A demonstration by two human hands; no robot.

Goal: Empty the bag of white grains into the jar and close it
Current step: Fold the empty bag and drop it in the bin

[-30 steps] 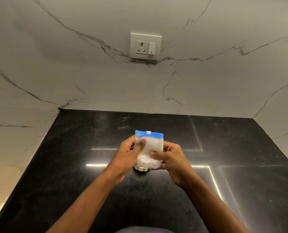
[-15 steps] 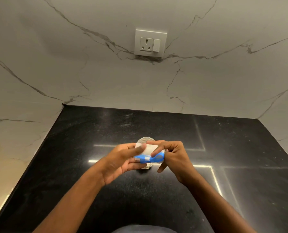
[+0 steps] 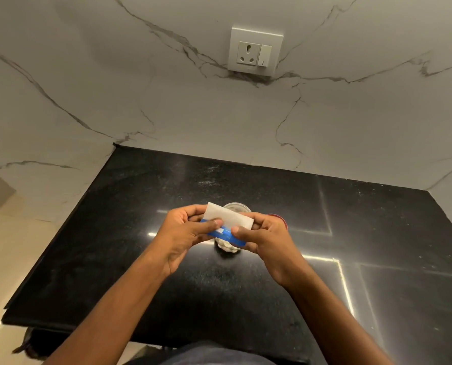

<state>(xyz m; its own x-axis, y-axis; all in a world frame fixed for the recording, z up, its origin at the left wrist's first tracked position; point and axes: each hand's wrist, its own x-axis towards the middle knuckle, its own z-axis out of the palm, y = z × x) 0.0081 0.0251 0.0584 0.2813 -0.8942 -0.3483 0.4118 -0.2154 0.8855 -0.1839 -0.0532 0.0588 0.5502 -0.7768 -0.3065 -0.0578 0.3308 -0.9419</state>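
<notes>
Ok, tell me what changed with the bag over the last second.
The small clear plastic bag of white grains was tipped over: its blue zip strip, on top a second ago, now lies lowest, nearest the person, above the clear round jar. The left hand and right hand kept hold. The jar stayed on the black stone counter.

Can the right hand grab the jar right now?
Probably not yet. The right hand is busy pinching the bag, which the left hand holds too, just above the jar. The jar stands close by, so it could likely reach after letting go.
</notes>
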